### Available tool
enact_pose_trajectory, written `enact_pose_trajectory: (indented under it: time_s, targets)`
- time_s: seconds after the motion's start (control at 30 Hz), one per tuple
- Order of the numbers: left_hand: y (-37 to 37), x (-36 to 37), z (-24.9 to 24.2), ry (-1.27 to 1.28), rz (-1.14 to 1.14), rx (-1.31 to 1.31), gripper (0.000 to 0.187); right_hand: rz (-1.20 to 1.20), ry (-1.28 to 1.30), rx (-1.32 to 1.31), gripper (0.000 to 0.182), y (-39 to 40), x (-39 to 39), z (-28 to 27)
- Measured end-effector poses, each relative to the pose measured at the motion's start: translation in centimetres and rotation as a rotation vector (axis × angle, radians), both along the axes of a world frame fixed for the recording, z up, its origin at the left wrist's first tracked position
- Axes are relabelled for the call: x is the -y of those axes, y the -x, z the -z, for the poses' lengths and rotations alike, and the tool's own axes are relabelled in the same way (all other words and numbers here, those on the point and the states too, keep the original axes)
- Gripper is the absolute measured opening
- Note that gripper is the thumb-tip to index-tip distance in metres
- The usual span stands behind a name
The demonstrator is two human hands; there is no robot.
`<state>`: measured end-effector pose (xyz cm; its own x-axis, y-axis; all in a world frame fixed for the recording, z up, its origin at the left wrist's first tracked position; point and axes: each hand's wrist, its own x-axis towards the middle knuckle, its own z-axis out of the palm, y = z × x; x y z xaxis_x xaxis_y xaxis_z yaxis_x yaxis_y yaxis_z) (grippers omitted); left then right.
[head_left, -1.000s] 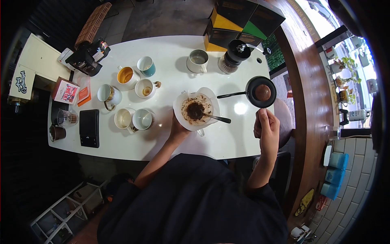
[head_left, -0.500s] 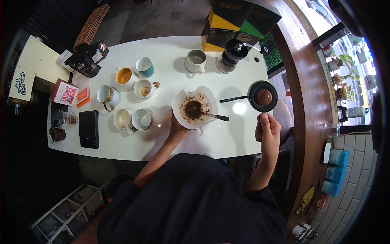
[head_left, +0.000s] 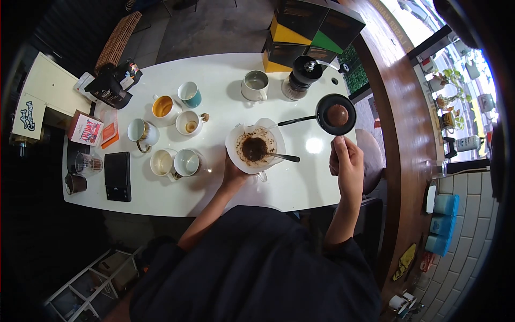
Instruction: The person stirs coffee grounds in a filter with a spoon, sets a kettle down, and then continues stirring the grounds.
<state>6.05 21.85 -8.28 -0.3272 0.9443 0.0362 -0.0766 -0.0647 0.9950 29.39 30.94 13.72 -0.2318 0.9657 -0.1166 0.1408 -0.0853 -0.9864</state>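
My right hand (head_left: 347,163) is closed round the handle of a black gooseneck kettle (head_left: 326,121) with a copper-coloured lid knob; the handle is mostly hidden. The thin spout points left, its tip near the right edge of a white paper coffee filter (head_left: 274,138). Dark wet coffee grounds (head_left: 254,148) lie inside the filter and streak its wall. A metal spoon (head_left: 289,158) rests in the grounds, handle to the right. My left hand (head_left: 232,170) wraps the left side of the coffee dripper under the filter. A clear handle (head_left: 262,176) shows below the filter.
Several cups, including a teal cup (head_left: 190,94) and an orange-lined cup (head_left: 166,109), stand left of the filter. A grey mug (head_left: 255,87) and hand grinder (head_left: 302,79) stand at the back. A black scale (head_left: 117,176) lies left; stacked boxes (head_left: 316,32) occupy the far edge.
The kettle has moved left and away from me, bringing its spout tip closer to the filter. My left hand keeps its hold. The whole view has shifted slightly.
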Motion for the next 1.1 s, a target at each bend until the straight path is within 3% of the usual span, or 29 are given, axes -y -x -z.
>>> enact_pose_trajectory:
  time_s: [0.2,1.1]
  targets:
    - [0.5,-0.4,1.9,0.022,0.004,-0.022,0.097,-0.036,-0.031,0.013,0.038,1.1,-0.7,-0.1]
    - [0.1,0.3,-1.2,0.0,-0.024,-0.175,0.093,-0.132,0.012,0.021,0.035,2.4,0.8,-1.5]
